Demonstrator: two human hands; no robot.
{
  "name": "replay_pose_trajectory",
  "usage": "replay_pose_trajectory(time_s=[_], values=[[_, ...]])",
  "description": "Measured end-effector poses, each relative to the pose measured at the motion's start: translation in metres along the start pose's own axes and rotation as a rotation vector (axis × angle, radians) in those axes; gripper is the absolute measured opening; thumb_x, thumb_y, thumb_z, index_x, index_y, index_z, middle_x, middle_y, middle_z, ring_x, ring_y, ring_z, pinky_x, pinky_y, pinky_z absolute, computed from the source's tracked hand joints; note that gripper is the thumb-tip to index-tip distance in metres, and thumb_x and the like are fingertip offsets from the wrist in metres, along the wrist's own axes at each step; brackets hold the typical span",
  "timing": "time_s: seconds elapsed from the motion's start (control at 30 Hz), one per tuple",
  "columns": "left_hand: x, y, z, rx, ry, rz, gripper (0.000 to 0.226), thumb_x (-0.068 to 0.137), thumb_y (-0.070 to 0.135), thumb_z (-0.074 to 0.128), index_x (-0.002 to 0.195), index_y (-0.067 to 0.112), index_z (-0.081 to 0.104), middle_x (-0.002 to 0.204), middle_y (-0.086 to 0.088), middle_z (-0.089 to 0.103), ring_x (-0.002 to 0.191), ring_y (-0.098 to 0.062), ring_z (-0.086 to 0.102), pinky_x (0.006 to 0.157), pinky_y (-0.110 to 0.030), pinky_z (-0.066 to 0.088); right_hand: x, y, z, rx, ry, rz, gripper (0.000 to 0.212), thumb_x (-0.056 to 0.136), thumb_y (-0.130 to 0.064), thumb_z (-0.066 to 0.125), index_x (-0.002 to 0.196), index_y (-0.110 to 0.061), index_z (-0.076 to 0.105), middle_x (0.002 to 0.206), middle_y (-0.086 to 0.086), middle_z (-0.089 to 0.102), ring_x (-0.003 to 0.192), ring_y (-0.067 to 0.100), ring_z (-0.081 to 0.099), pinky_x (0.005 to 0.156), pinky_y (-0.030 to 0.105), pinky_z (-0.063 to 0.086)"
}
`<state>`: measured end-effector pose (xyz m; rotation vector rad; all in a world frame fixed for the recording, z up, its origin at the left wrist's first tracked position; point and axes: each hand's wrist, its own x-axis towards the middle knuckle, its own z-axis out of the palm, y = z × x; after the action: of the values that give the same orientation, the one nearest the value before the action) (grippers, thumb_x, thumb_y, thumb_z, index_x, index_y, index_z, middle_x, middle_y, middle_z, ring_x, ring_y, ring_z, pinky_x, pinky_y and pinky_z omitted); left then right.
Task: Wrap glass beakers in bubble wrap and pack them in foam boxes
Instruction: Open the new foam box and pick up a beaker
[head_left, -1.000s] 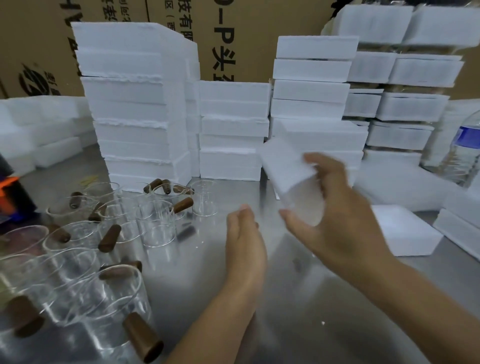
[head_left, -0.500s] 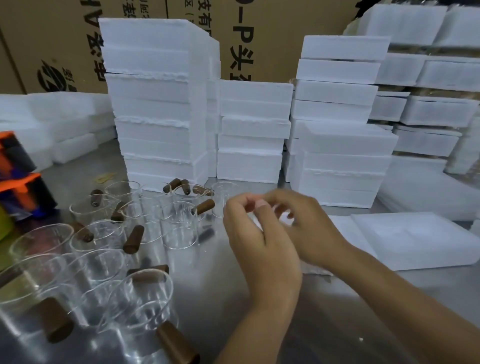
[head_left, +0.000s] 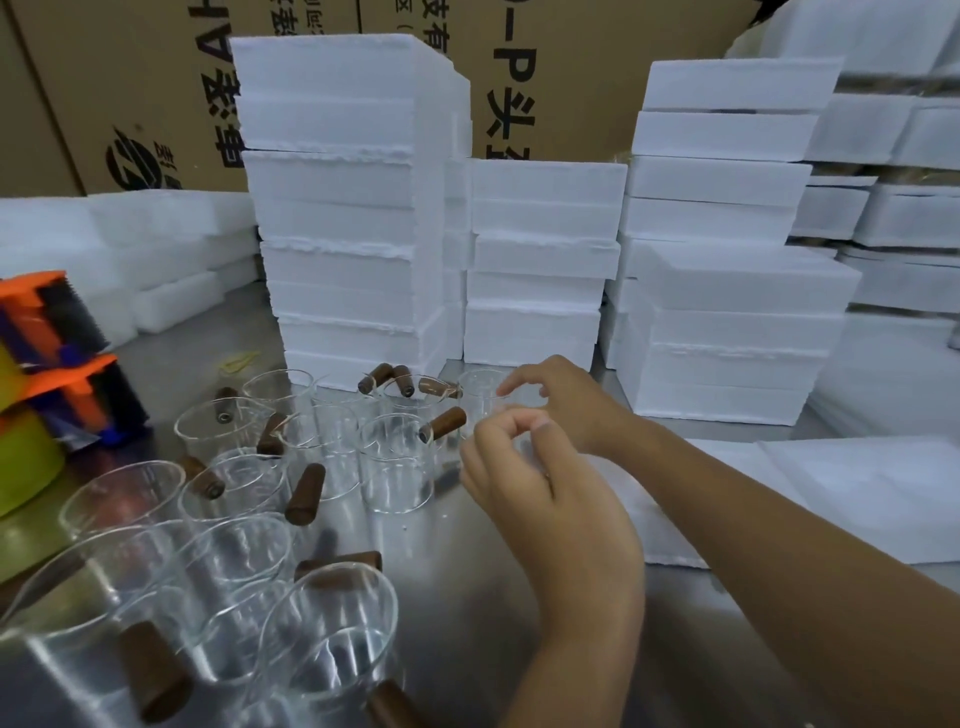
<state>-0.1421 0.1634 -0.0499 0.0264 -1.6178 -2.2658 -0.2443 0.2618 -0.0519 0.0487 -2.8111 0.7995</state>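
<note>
Looking down from the head camera, both hands meet just right of centre over the steel bench. The left hand comes up from six o'clock with its forearm nearly vertical, wrist bent, thumb and forefinger curled toward each other with a small gap between the tips; whether they pinch anything I cannot tell. The right hand reaches in from four o'clock along a long diagonal forearm, its fingers hooked and spread loosely, closed on nothing that shows. A clear beaker stands upright just beside those fingers, at their nine o'clock, partly hidden behind both hands; contact cannot be made out. At nine o'clock from the left hand another beaker with a brown handle stands near, apart from the fingers. More glass beakers crowd the bench from eight to ten o'clock, upright, handles pointing various ways, some touching. Flat white foam sheets lie at three o'clock under the right forearm. Stacks of foam boxes wall off the far edge from eleven to two o'clock, with cardboard cartons behind them. Orange tape dispensers sit at the left edge at nine o'clock. Bare bench lies open toward six o'clock, between the left forearm and the nearest beakers.
</note>
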Motion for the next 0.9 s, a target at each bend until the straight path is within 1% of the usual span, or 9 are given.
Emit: replay_pose_trajectory(time_s=[0.07,0.13,0.2,0.37,0.47,0.53,0.63,0.8,0.9], values=[[0.000,-0.001,0.000,-0.020,-0.010,-0.017,0.023,0.090,0.010,0.046,0.076,0.028,0.051,0.099,0.002,0.059,0.103,-0.019,0.053,0.089,-0.032,0.044,0.003,-0.004,-0.001,-0.035,-0.004,-0.020,0.011,0.085,-0.023,0.065,0.094,-0.018,0.068,0.103,-0.002,0.055,0.094,0.030,0.062,0.088,0.044,0.050],[0.000,-0.001,0.000,-0.021,-0.017,-0.024,0.022,0.091,0.011,0.046,0.077,0.028,0.051,0.098,0.002,0.059,0.099,-0.016,0.054,0.083,-0.022,0.042,0.004,-0.008,-0.002,-0.062,0.028,-0.026,0.010,0.086,-0.028,0.065,0.087,-0.018,0.066,0.102,-0.002,0.054,0.093,0.025,0.061,0.086,0.043,0.050],[-0.001,-0.002,0.000,-0.020,-0.020,-0.025,0.021,0.091,0.013,0.046,0.077,0.027,0.050,0.095,0.002,0.058,0.093,-0.014,0.053,0.075,-0.014,0.039,0.003,-0.010,-0.004,-0.029,0.135,-0.041,0.012,0.088,-0.035,0.062,0.086,-0.023,0.063,0.103,-0.006,0.051,0.097,0.015,0.056,0.086,0.037,0.047],[0.000,-0.005,0.000,-0.025,-0.056,-0.049,0.021,0.094,0.014,0.045,0.078,0.027,0.048,0.090,0.005,0.056,0.085,-0.008,0.051,0.071,-0.015,0.037,-0.027,-0.026,-0.028,0.214,0.568,-0.158,0.011,0.091,-0.028,0.059,0.082,-0.032,0.054,0.097,-0.011,0.057,0.095,0.006,0.054,0.080,0.026,0.043],[-0.002,-0.003,0.002,-0.084,-0.156,-0.126,0.014,0.094,0.019,0.045,0.082,0.026,0.048,0.087,0.009,0.056,0.082,-0.003,0.054,0.069,-0.014,0.039,-0.063,-0.032,-0.048,0.373,0.574,-0.212,0.014,0.091,-0.031,0.058,0.080,-0.039,0.053,0.103,-0.016,0.058,0.098,-0.004,0.055,0.075,0.011,0.045],[-0.006,-0.001,0.003,-0.109,-0.250,-0.143,0.008,0.094,0.024,0.046,0.088,0.028,0.047,0.091,0.013,0.055,0.088,0.000,0.055,0.072,-0.014,0.041,-0.091,-0.028,-0.057,0.394,0.555,-0.199,0.007,0.084,-0.042,0.057,0.079,-0.038,0.054,0.108,-0.015,0.059,0.098,-0.005,0.057,0.073,0.005,0.042],[-0.014,0.001,0.005,-0.075,-0.357,-0.043,0.011,0.093,0.026,0.053,0.097,0.034,0.046,0.101,0.019,0.054,0.093,0.010,0.053,0.075,-0.006,0.040,-0.125,-0.019,-0.061,0.310,0.623,-0.142,0.015,0.075,-0.051,0.054,0.078,-0.037,0.056,0.101,-0.021,0.058,0.096,-0.004,0.057,0.072,0.004,0.042],[-0.030,0.002,0.006,0.060,-0.593,0.097,0.031,0.092,0.017,0.057,0.108,0.044,0.053,0.118,0.029,0.054,0.112,0.014,0.046,0.100,-0.021,0.041,-0.150,-0.006,-0.047,0.268,0.722,-0.064,0.005,0.079,-0.041,0.061,0.079,-0.037,0.058,0.107,-0.020,0.050,0.104,-0.006,0.050,0.079,0.004,0.041],[-0.034,0.003,0.005,0.086,-0.676,0.097,0.039,0.093,0.016,0.054,0.110,0.051,0.048,0.119,0.040,0.049,0.114,0.022,0.041,0.103,-0.018,0.038,-0.154,-0.006,-0.039,0.388,0.792,-0.021,0.022,0.075,-0.038,0.069,0.092,-0.039,0.055,0.110,-0.020,0.048,0.103,-0.004,0.052,0.083,0.008,0.045]])
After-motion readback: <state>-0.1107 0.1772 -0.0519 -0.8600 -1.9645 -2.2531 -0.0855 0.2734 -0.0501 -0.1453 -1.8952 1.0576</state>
